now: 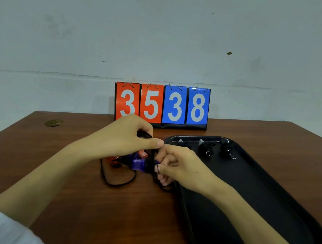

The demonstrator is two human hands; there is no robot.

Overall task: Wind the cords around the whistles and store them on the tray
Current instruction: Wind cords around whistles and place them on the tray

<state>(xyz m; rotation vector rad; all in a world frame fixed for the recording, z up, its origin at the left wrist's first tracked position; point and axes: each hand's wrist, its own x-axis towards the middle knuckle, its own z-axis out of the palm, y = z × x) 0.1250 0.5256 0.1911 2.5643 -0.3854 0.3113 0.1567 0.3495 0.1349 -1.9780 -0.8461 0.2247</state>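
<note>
My right hand (179,167) grips a purple whistle (140,164) just left of the black tray (268,196), with black cord turned around the whistle's body. My left hand (128,140) is raised above it and pinches the black cord (144,135) between thumb and fingers. More cord (117,184) trails in a loop on the table. Under my left hand lie other whistles, one red (143,154), partly hidden. At the tray's far end rest wound whistles (206,149), (226,149).
A flip scoreboard (161,103) reading 3538 stands at the table's back edge against the wall. The brown table (70,171) has a chipped patch (53,123) at its far left. The tray reaches toward the front right edge.
</note>
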